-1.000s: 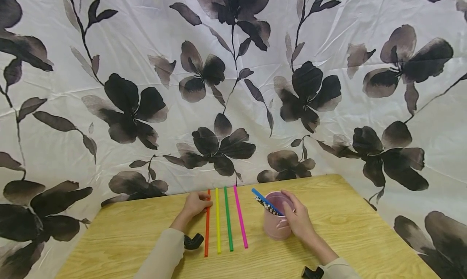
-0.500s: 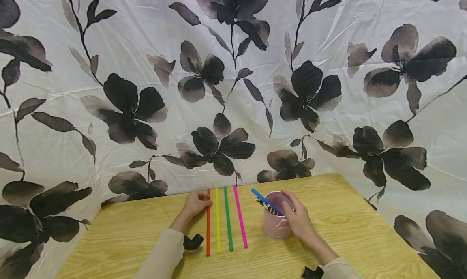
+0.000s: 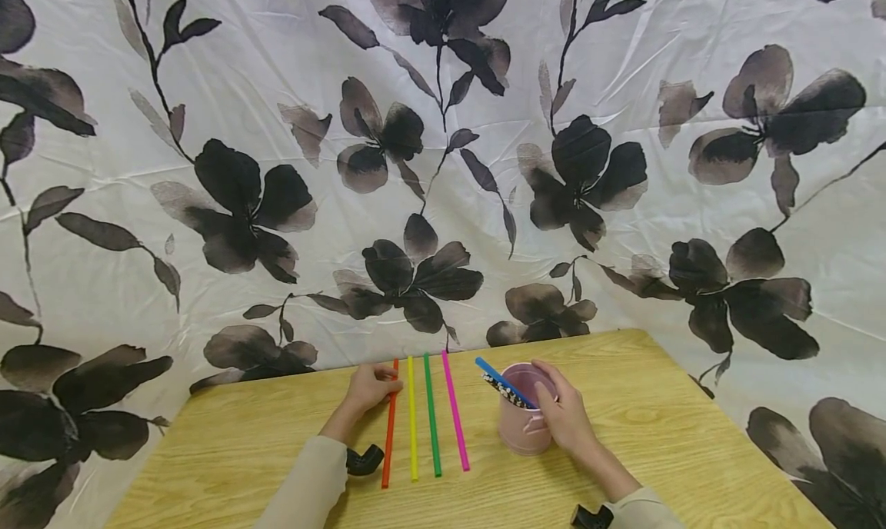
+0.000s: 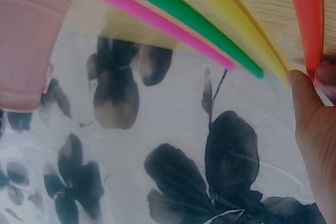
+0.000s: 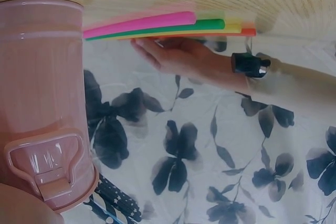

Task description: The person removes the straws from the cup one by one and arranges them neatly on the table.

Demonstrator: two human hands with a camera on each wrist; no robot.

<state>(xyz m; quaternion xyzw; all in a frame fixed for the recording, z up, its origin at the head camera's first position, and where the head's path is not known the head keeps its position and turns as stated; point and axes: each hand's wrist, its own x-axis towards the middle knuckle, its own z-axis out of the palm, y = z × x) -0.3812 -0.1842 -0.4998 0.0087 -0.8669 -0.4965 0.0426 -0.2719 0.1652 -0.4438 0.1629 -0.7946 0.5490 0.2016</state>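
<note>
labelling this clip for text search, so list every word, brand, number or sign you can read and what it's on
No readable text: no word, label, brand, number or sign in any view.
Pink cup, red straw, yellow straw, green straw, magenta straw: no print visible.
Floral backdrop: plant pattern only.
Left wrist camera, right wrist camera: any marking is too small to read.

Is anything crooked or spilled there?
No spill shows. The red straw, pinched by the left hand, looks slightly askew: its near end points left, those of the green straw and pink straw right.
</note>
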